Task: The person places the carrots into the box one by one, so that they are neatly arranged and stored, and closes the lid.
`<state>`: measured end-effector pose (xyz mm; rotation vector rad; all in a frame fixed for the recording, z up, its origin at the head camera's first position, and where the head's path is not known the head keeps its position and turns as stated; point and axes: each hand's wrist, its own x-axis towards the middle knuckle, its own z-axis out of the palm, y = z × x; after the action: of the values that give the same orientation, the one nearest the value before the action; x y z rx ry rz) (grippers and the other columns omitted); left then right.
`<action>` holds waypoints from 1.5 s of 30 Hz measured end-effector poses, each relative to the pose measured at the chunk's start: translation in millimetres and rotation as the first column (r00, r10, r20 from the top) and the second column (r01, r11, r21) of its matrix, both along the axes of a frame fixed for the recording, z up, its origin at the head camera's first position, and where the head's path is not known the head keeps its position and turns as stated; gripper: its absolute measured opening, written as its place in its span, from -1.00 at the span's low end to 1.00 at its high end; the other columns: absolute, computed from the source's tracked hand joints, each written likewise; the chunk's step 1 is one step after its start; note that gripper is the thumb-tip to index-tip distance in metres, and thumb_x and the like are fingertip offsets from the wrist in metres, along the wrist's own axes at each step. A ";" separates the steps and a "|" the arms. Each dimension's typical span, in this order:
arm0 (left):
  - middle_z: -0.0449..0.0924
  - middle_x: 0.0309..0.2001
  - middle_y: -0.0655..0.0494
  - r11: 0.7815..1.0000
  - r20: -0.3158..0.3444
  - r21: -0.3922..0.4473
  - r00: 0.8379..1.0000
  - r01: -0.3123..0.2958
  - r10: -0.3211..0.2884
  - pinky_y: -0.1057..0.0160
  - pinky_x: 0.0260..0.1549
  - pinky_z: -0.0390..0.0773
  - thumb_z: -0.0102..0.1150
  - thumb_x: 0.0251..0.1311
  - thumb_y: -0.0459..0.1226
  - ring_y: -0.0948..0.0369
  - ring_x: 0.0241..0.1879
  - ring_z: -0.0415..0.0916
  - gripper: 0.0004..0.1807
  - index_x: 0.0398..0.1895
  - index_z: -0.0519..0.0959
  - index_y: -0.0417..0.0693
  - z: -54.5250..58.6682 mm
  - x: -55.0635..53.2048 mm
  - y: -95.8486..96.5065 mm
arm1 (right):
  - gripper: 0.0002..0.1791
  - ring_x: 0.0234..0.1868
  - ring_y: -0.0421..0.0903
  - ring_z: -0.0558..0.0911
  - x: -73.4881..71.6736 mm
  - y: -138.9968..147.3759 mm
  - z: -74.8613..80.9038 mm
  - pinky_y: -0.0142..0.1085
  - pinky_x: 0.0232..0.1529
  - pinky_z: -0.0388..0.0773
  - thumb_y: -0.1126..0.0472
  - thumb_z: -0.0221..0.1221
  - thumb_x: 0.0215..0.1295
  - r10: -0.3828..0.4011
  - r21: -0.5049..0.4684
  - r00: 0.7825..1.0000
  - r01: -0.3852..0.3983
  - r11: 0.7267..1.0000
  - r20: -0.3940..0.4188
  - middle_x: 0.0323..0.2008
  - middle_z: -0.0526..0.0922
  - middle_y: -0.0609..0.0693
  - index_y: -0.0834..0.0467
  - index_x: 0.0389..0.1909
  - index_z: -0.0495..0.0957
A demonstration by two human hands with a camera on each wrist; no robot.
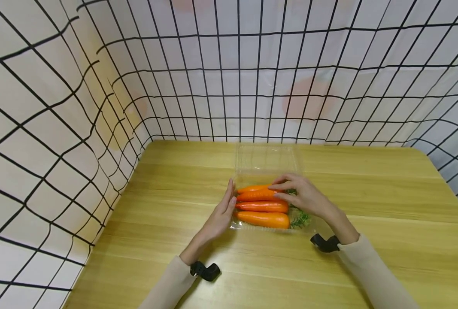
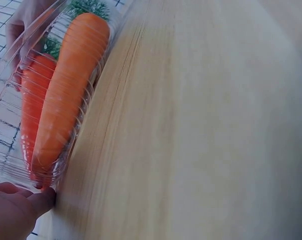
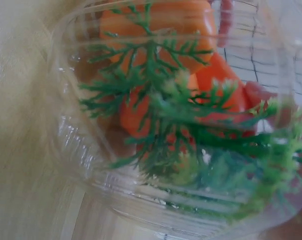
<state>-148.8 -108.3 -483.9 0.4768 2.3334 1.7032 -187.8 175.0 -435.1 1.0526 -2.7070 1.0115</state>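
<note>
Several orange carrots (image 1: 265, 219) with green leafy tops (image 1: 300, 218) lie side by side in a clear plastic clamshell box (image 2: 90, 80), thin ends to the left. My left hand (image 1: 220, 216) rests against the box's left end, its fingers straight; in the left wrist view, fingertips are right at the box's lower corner. From the right, my right hand (image 1: 306, 195) reaches over the box, thumb and fingers bent about the thick end of a carrot (image 1: 257, 195) in the rear part of the row. The leafy tops (image 3: 156, 100) fill the right wrist view through the clear wall.
The box's clear lid (image 1: 267, 158) lies folded open toward the back of the wooden table (image 1: 182, 180). Black wire grid panels (image 1: 229, 86) stand along the table's back and sides, with pale cloth behind them. A black wrist camera (image 1: 205, 271) is strapped to each wrist.
</note>
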 end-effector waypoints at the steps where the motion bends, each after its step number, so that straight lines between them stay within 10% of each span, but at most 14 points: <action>1: -0.28 0.70 -0.10 1.000 -0.003 0.003 1.000 0.000 0.000 -0.11 0.64 -0.11 -0.41 0.71 -0.22 -0.03 0.68 -0.22 -0.32 0.70 -0.41 0.09 0.0 0.0 -0.1 | -0.71 0.07 0.05 0.64 0.1 -0.2 0.4 0.00 0.04 0.66 0.26 0.35 0.35 -0.003 0.001 1.000 0.003 1.000 0.008 0.04 0.71 0.08 0.13 0.07 0.76; 21: -0.27 0.70 -0.10 1.000 0.010 0.019 1.000 -0.002 0.002 -0.09 0.64 -0.12 -0.40 0.71 -0.22 0.00 0.68 -0.24 -0.32 0.70 -0.38 0.07 -1.1 -1.4 0.1 | -0.67 0.17 0.11 0.60 2.3 -1.3 6.6 0.06 0.11 0.64 0.19 0.29 0.44 -0.022 0.016 0.999 0.022 1.000 0.041 0.14 0.67 0.10 0.15 0.17 0.71; 30: 0.04 0.63 -0.25 0.998 0.012 0.057 0.999 -0.031 0.030 -0.17 0.58 0.11 -0.29 0.69 -0.22 -0.12 0.63 0.05 -0.36 0.71 -0.14 -0.02 4.7 -5.7 -7.2 | -0.62 0.29 0.16 0.51 3.8 13.3 23.4 0.20 0.24 0.53 0.14 0.23 0.51 -0.089 0.004 0.994 0.089 0.996 0.057 0.25 0.57 0.13 0.15 0.26 0.63; 45: -0.05 0.67 -0.12 1.000 0.035 0.029 0.999 0.009 -0.010 -0.08 0.62 0.03 -0.21 0.67 -0.11 -0.03 0.65 -0.01 -0.25 0.72 -0.29 0.03 3.9 -6.8 -11.8 | -0.43 0.50 0.37 0.28 -6.3 53.7 38.0 0.47 0.38 0.22 0.00 0.11 0.58 -0.180 -0.010 0.958 0.187 0.982 0.224 0.50 0.32 0.24 0.11 0.50 0.37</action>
<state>-155.5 -120.1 -480.0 0.4578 2.2815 1.7293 -194.2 228.7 -397.1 0.7036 -2.8843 1.1977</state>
